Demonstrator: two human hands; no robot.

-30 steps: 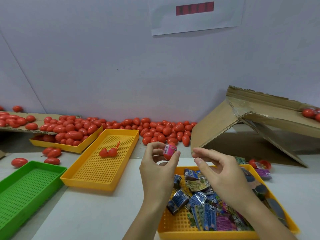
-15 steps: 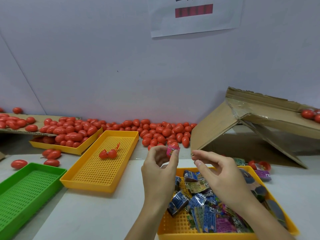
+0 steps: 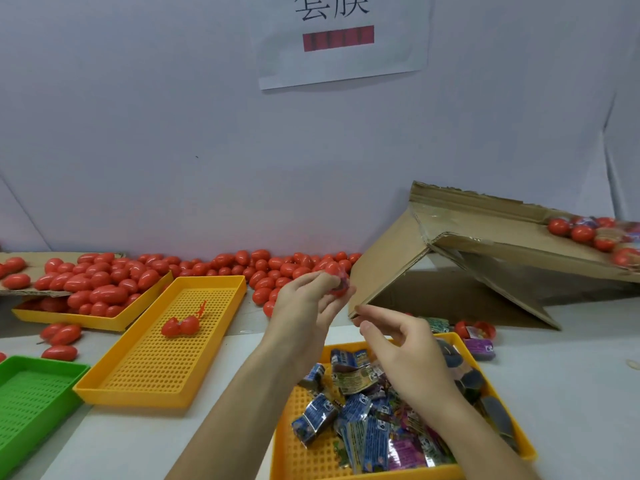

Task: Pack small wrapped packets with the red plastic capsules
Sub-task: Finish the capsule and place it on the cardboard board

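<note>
Left hand (image 3: 304, 299): raised above the table, fingers pinched on a small red plastic capsule (image 3: 337, 284).
Right hand (image 3: 408, 351): just below it, fingers loosely spread, holding nothing.
Packets: small wrapped foil packets (image 3: 360, 427) heaped in the near yellow perforated plastic tray (image 3: 298, 459).
Spare capsules: loose red plastic capsules (image 3: 277, 265) along the wall.

Left hand (image 3: 304, 303): raised at frame centre, fingers curled, pinching a red capsule (image 3: 337, 284) at the fingertips.
Right hand (image 3: 405, 355): just right and lower, fingers loosely bent, holding nothing.
Forearms: both bare, rising from bottom edge.
</note>
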